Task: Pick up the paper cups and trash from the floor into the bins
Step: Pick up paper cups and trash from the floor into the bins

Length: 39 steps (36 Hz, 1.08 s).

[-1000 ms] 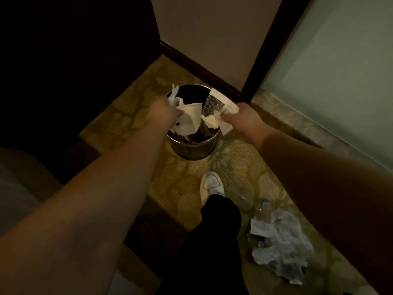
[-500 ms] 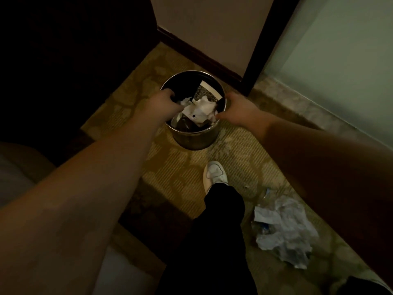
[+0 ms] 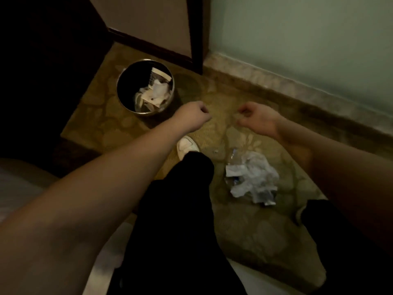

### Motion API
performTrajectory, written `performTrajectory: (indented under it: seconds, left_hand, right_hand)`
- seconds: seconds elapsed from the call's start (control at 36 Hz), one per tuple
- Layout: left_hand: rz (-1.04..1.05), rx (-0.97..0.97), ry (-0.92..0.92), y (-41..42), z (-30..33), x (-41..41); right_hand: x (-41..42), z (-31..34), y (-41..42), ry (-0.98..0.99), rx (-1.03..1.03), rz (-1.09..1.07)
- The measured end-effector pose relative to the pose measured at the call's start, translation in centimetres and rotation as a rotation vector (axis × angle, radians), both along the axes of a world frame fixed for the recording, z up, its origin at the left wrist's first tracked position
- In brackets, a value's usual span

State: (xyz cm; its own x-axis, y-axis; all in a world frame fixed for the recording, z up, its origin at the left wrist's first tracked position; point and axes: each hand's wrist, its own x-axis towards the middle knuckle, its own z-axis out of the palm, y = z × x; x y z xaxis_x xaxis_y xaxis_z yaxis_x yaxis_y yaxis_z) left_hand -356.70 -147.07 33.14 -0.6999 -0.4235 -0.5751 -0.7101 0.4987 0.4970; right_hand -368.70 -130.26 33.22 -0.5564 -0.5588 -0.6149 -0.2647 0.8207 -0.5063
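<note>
A round metal bin [image 3: 127, 103] stands on the patterned carpet, with white crumpled paper and a paper cup [image 3: 154, 94] lying inside it. My left hand [image 3: 192, 117] hovers just right of the bin, fingers loosely curled, holding nothing. My right hand [image 3: 256, 120] hangs further right, also loosely curled and empty. A pile of crumpled white paper and clear plastic wrap [image 3: 252, 177] lies on the carpet below my right hand.
My leg in dark trousers [image 3: 182, 201] and a white shoe [image 3: 187, 146] stand between the bin and the pile. A dark door frame [image 3: 196, 39] and a pale wall with a stone skirting [image 3: 276, 77] close off the back. Dark furniture fills the left.
Both hands let go of the cup and paper into the bin, then drew back to the right and away from it. The view shifted right.
</note>
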Motion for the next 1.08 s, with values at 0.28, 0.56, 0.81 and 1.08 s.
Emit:
performTrajectory:
  seconds: [0.28, 0.56, 0.81, 1.08]
  left_hand:
    - [-0.340, 0.126, -0.262, 15.8, -6.4, -2.0]
    - [-0.411, 0.104, -0.598, 22.2, -16.1, -1.9]
    - [0.156, 0.288, -0.624, 24.0, -23.9, 1.4]
    - [0.358, 0.297, -0.623, 26.4, -31.3, 2.7]
  right_hand:
    - [1.1, -6.8, 19.5, -0.100, 0.245, -0.300]
    - [5.3, -16.4, 28.1, -0.311, 0.423, -0.484]
    - [6.7, -23.8, 27.8, -0.348, 0.360, -0.548]
    - [5.7, -29.9, 25.2, -0.087, 0.317, -0.304]
